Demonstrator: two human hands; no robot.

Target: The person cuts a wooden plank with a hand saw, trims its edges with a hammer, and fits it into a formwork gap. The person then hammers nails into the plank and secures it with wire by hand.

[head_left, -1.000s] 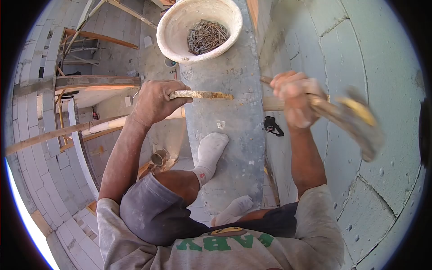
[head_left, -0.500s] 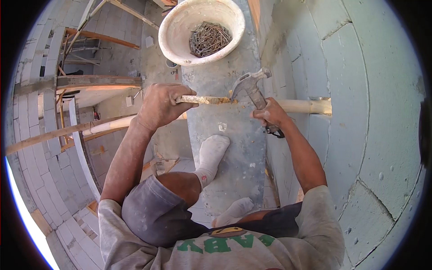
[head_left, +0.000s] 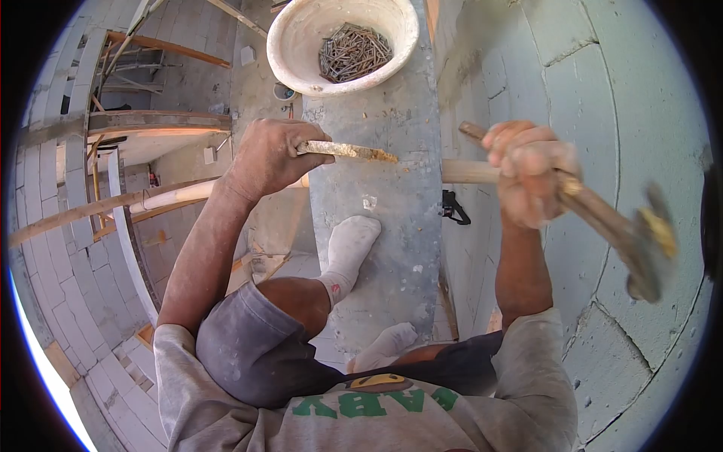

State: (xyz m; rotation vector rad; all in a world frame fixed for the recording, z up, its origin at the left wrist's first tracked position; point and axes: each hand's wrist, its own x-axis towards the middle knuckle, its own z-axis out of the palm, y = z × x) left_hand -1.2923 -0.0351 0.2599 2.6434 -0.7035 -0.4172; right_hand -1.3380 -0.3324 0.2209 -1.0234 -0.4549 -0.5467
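Observation:
My left hand (head_left: 279, 156) is closed on one end of a thin, flat strip (head_left: 352, 151), pale and crusted, with a rough yellowish broken end pointing right. I cannot make out its material. The strip is held above a grey plank (head_left: 380, 252). My right hand (head_left: 533, 169) is wrapped round the handle of a claw hammer (head_left: 602, 215). It is out to the right, beside the block wall, and well apart from the strip. The hammer's head is smeared by motion.
A whitish bowl (head_left: 282, 56) of nails (head_left: 354, 53) stands at the plank's far end. My socked foot (head_left: 352, 242) rests on the plank. A pale round pole (head_left: 471, 172) runs under it. The block wall (head_left: 580, 120) rises close on the right; the floor lies lower on the left.
The hammer has swung away from the strip's broken end, out to the right, with my right hand. Some of the strip's ragged end has gone. My left hand keeps its grip.

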